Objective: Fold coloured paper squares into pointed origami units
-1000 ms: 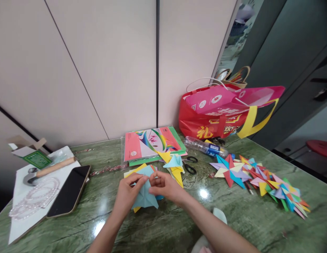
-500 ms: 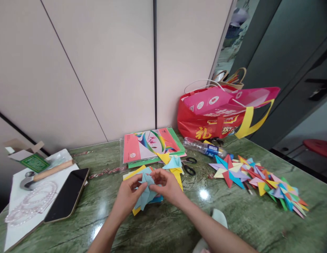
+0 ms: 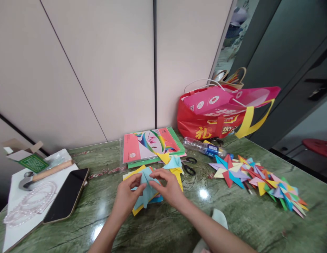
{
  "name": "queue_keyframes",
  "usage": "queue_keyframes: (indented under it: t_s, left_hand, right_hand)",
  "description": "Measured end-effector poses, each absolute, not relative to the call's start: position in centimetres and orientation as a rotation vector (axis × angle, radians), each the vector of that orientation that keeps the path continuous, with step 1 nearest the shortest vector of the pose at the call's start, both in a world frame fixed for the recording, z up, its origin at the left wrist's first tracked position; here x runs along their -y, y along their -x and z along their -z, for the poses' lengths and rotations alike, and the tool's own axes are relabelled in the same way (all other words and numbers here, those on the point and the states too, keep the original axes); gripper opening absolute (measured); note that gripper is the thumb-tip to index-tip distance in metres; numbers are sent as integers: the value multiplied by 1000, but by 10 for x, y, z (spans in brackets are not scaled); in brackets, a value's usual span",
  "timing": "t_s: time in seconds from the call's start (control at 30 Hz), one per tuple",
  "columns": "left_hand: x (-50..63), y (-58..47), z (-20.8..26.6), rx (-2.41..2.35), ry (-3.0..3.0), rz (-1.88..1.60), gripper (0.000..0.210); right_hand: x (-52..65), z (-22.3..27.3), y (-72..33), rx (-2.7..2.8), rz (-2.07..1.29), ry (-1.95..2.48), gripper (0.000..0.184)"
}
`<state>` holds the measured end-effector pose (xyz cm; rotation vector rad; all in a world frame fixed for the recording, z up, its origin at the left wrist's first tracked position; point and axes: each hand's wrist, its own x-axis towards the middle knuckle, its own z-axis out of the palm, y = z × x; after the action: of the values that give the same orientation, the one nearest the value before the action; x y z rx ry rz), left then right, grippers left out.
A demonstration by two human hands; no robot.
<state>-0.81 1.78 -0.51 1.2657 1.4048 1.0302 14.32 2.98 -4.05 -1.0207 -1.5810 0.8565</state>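
Observation:
A light blue folded paper, creased with pointed flaps, is held up between both hands near the middle of the table. My left hand pinches its left side between thumb and fingers. On the opposite side, my right hand grips it with the thumb and bent fingers. Under the hands lies a pile of coloured paper, partly hidden, with yellow at its edges. Behind my right hand rest another light blue folded piece and yellow folded paper.
Black-handled scissors, an origami paper pack and a plastic bottle lie behind. Several paper stars spread rightward. A red bag stands at the back. Leftward are a phone, a bead string and a wooden-handled tool.
The light blue paper has turned slightly in my hands and its flaps sit differently. My right-hand fingers have shifted a little. Other things stay where they were.

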Motion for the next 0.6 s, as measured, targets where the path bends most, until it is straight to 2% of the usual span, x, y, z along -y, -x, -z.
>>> queue_keyframes:
  t_s: [0.23, 0.5, 0.6]
  left_hand:
    - [-18, 6, 5, -1457, -1232, -1072, 37]
    - [-19, 10, 12, -1472, -1316, -1085, 34]
    - [-19, 14, 15, -1557, -1522, -1089, 33]
  right_hand:
    - [-31, 42, -143, 1569, -845, 1022, 2]
    - [-33, 41, -141, 1474, -1274, 1008, 14]
    - [-33, 41, -141, 1451, -1282, 997, 14]
